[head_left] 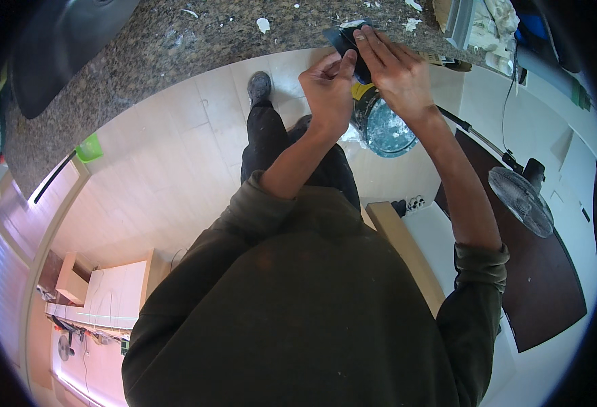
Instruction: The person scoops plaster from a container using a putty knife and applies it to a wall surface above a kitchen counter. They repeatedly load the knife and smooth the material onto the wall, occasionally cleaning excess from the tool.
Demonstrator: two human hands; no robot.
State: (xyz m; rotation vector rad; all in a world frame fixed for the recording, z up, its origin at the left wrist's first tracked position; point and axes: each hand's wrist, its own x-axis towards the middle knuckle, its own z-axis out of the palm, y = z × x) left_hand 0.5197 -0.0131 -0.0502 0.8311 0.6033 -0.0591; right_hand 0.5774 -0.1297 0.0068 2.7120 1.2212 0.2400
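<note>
At the near edge of the speckled stone counter (176, 64), both hands hold one thin, flat, dark piece (345, 43). It looks smooth, with a pointed far-left corner. A smear of white shows at its far edge. My left hand (329, 95) pinches its near-left side, thumb on top and fingers curled beneath. My right hand (401, 76) grips it from the right, with the fingers laid over its upper face and its thumb hidden. What exactly the piece is, I cannot tell.
White crumbs (263, 26) dot the counter; white crumpled lumps (498, 30) lie at its right. A glossy black curved object (61, 57) sits far left. Below my right hand stands a round bucket (390, 129) with a bluish-white mottled surface. A fan (524, 198) stands at right.
</note>
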